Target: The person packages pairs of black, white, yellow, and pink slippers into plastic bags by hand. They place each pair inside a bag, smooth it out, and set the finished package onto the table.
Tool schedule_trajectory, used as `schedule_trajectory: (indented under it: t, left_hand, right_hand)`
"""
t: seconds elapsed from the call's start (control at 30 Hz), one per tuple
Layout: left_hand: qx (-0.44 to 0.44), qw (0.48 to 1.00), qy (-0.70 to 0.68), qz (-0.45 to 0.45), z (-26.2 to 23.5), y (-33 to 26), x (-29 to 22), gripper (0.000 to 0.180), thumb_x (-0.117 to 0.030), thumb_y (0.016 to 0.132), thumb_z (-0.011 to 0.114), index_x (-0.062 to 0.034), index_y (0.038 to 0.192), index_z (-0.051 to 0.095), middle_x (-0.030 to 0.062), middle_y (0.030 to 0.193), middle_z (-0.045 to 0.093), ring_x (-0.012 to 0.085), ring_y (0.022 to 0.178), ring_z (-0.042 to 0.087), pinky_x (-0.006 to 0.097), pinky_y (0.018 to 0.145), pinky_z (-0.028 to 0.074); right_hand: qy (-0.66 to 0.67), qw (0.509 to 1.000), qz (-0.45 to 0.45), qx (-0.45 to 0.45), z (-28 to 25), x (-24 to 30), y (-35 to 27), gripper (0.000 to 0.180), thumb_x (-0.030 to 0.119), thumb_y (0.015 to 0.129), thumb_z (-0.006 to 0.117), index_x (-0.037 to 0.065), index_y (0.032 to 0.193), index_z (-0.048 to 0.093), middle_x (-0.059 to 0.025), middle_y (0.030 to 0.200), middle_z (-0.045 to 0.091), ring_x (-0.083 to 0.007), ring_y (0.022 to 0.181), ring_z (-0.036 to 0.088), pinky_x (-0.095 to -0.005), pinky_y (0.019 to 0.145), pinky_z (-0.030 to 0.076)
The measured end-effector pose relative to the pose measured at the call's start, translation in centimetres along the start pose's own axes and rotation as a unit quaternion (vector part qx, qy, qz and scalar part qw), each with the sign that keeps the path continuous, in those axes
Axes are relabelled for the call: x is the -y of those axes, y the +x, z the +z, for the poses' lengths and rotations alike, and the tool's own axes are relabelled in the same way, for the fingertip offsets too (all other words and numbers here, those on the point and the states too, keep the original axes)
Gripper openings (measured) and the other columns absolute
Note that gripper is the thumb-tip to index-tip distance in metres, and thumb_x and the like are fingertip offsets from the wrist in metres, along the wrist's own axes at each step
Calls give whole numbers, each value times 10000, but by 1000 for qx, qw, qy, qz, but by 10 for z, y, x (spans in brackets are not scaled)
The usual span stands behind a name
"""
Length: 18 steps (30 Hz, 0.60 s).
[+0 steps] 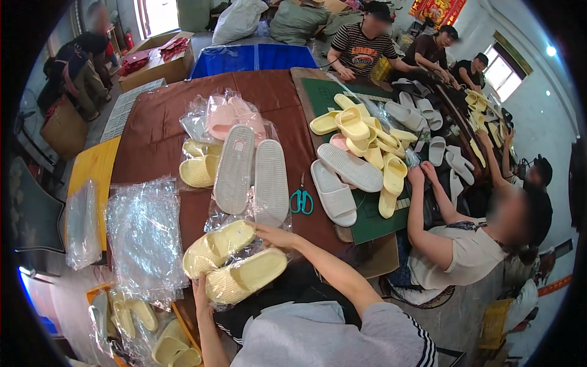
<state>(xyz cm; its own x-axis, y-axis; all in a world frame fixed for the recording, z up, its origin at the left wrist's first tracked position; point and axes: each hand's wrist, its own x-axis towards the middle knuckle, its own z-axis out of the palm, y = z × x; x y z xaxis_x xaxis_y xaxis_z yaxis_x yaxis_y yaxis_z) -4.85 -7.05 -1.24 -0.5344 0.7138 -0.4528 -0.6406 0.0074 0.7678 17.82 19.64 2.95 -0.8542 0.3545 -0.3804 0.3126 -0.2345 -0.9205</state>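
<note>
A pair of yellow slippers (pixel 244 272) in a clear plastic bag is held at the table's near edge, soles down. My left hand (pixel 200 295) grips the bag at the toe end, its fingers partly behind the slippers. At the heel of the farther slipper, my right hand (pixel 274 235) holds the bag's other end; some fingertips are hidden. Just beyond lie bagged grey slippers (pixel 271 177), soles up, over bagged pink slippers (pixel 229 116) and bagged yellow slippers (pixel 199 170). Teal-handled scissors (pixel 301 200) rest to their right.
A stack of clear bags (pixel 145 232) lies left on the brown-covered table (pixel 147 128). Loose yellow and grey slippers are heaped on a green mat (pixel 370 229) at the right. Bagged slippers (pixel 134 315) fill a low container at lower left. A co-worker (pixel 452 248) sits close on the right.
</note>
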Motion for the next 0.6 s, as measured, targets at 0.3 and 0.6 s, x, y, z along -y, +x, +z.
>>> schedule_trajectory:
  t: [0.3,0.6]
  left_hand:
    - [-36,999,29,0,-20,27,-5,510,-372,999,551,-8,1349,477,115,1239,600,209,1061,625,352,845,551]
    - [-48,991,85,87,4,29,-1,379,-280,1018,540,23,1247,557,73,1121,635,147,954,608,271,826,501]
  right_hand:
    - [167,971,64,161,1,27,-32,551,359,1015,393,194,1536,322,-138,1504,388,-302,1362,402,-441,1105,338]
    - [179,970,43,157,14,-8,-73,803,198,908,588,271,1576,148,-78,1539,345,-195,1291,470,-368,950,503]
